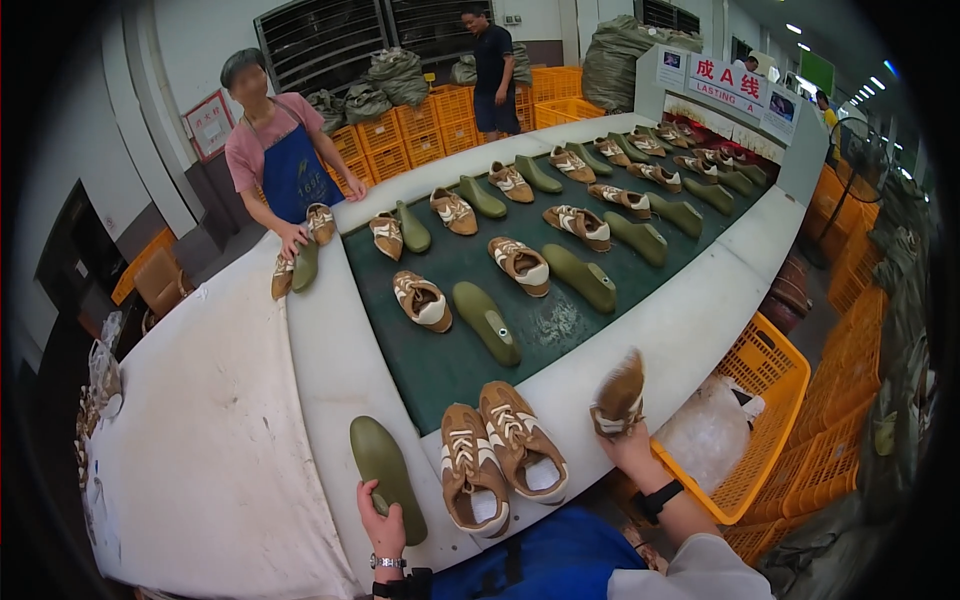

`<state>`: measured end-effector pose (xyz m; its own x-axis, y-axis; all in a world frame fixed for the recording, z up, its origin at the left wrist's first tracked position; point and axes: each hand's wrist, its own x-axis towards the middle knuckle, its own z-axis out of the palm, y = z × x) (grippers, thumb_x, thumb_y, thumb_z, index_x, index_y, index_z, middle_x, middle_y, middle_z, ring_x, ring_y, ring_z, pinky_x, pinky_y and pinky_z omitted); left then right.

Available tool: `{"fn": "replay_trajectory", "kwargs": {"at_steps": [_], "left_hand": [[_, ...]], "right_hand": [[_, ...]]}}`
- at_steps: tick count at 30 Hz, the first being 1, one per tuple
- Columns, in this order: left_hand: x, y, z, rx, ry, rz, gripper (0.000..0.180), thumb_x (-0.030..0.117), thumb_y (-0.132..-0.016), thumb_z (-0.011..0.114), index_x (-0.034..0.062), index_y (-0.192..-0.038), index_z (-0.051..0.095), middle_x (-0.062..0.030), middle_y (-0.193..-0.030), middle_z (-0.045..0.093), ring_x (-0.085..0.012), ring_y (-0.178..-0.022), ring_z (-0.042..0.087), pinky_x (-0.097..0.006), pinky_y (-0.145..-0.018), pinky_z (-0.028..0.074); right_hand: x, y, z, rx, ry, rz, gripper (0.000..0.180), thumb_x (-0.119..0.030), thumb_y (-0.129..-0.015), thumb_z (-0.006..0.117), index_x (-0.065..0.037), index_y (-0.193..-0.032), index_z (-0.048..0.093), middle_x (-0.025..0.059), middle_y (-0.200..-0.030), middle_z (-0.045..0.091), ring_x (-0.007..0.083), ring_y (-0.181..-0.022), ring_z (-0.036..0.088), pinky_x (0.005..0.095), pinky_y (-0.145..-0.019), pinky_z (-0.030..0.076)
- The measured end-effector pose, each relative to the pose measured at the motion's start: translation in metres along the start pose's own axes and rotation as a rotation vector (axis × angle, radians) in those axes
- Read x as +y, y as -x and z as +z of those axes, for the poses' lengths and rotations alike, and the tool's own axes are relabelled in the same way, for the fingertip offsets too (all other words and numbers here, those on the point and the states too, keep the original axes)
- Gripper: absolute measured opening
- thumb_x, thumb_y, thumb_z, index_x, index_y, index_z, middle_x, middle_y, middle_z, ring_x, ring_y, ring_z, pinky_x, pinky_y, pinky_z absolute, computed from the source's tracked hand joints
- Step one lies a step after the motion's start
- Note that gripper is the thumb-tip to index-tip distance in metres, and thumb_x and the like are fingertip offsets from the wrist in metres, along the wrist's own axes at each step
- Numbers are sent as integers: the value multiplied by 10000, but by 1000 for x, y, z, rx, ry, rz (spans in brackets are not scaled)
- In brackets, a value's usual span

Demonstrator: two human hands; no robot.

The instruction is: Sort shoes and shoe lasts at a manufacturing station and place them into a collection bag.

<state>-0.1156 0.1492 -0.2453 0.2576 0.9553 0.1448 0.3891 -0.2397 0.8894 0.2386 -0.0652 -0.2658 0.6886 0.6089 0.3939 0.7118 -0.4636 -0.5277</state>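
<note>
Factory floor with a long conveyor: a dark green belt (pixel 440 370) runs away from the viewer between white side ledges (pixel 690 330), bending with the lens toward the far end. On the belt lie rows of brown-and-white sneaker uppers, each paired with an olive-green shoe last (e.g. upper (pixel 421 300) beside last (pixel 486 322); upper (pixel 519 265) beside last (pixel 580 277)).

Left hand (pixel 383 520): fingers closed around the heel end of an olive-green last (pixel 382 465), which lies flat on the near white ledge, toe pointing away. A watch sits on this wrist.

Right hand (pixel 630 445): raised over the right ledge, gripping a brown sneaker (pixel 619 395) from below; the shoe stands tilted, sole edge toward the camera, slightly blurred. A dark wristband is on this wrist.

Between the two hands, a pair of brown-and-white sneakers (pixel 500 450) rests side by side at the near edge of the belt, openings toward the viewer.

Right of the ledge, an orange plastic crate (pixel 775 375) holds a clear plastic bag (pixel 710 430); further orange crates are stacked beyond. At the left ledge a co-worker in a blue apron (pixel 290 180) rests a hand on a shoe and last (pixel 295 270). Another person stands near the back wall.
</note>
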Motion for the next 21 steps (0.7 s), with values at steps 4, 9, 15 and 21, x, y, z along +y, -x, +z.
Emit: {"fn": "replay_trajectory", "kwargs": {"at_steps": [4,9,15,21], "left_hand": [[1,-5,2,-28,50,-8,479,0,-667,523,-2,-1143,472,-222,-1304,401,-352,-1285,326,-381,-1068,236],[-1,-2,8,38,-47,116,477,-21,-665,493,9,-1140,460,-112,-1126,482,-218,-1059,468,-295,-952,349],[-6,-1,4,31,0,50,483,-28,-664,486,18,-1144,456,-110,-1111,488,-214,-1046,477,-291,-925,374],[-1,-4,3,-8,53,-13,483,-5,-655,520,4,-1136,476,-223,-1311,394,-340,-1268,342,-371,-1060,248]], "right_hand": [[0,-1,-2,20,155,-100,330,-230,-679,714,-89,-971,647,102,-990,593,316,-795,517,399,-696,452],[4,-16,-9,49,37,-121,160,-183,-711,699,-80,-824,653,124,-906,555,308,-794,492,383,-725,430],[-27,-26,-37,295,-319,-105,244,-169,-744,700,-47,-942,628,189,-1063,555,335,-994,525,409,-812,440],[-10,13,0,-106,-89,178,332,-332,-742,665,-46,-910,664,132,-960,615,303,-899,602,373,-775,487]]}}
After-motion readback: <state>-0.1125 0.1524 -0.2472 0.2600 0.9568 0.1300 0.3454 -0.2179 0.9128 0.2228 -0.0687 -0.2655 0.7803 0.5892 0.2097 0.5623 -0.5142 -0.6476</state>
